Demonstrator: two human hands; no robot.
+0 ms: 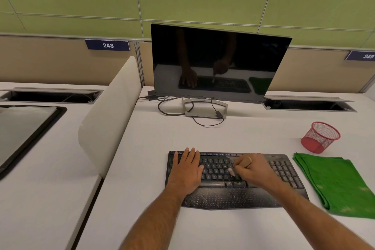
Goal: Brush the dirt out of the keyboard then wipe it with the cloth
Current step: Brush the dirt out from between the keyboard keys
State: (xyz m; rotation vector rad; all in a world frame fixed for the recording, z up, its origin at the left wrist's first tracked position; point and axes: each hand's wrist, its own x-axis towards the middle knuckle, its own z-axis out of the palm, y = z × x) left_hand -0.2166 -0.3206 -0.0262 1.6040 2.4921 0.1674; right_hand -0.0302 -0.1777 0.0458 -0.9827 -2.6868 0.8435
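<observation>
A black keyboard (223, 195) with pale specks of dirt on its palm rest lies on the white desk. My left hand (187, 170) rests flat on the keyboard's left end, fingers spread. My right hand (256, 169) is closed around a small brush (231, 171), whose pale bristle tip touches the keys near the middle of the board. The brush handle is mostly hidden inside my fist. A folded green cloth (334, 184) lies on the desk just right of the keyboard, untouched.
A dark monitor (219, 61) on a grey stand (205, 108) with loose cables stands behind the keyboard. A red mesh cup (320, 137) sits at the right, behind the cloth. A white curved divider (109, 111) borders the desk on the left.
</observation>
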